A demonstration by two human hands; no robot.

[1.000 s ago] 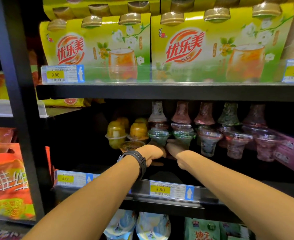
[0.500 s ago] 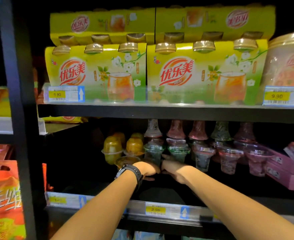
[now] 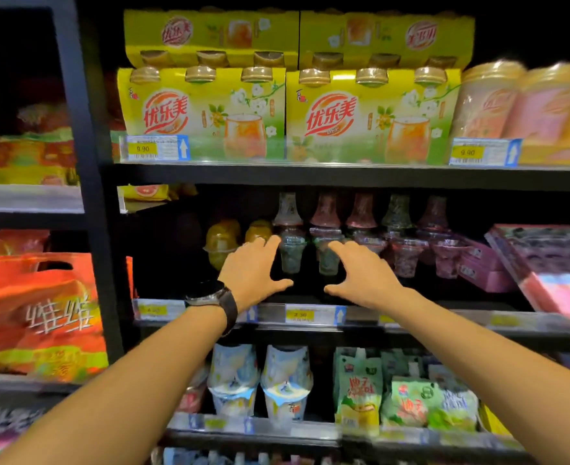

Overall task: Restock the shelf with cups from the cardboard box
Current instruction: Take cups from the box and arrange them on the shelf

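Both hands spread wide and empty around two cups on the shelf.

The fingers of the left hand and right hand are straight and splayed, thumbs turned inward, gripping nothing. Between them, directly above the yellow 2.50 price tag, stand the two clear cups on the dark shelf; whether the fingertips touch them cannot be told. A row of pinkish cups stands above and right of the tag, and a watch sits left of it.
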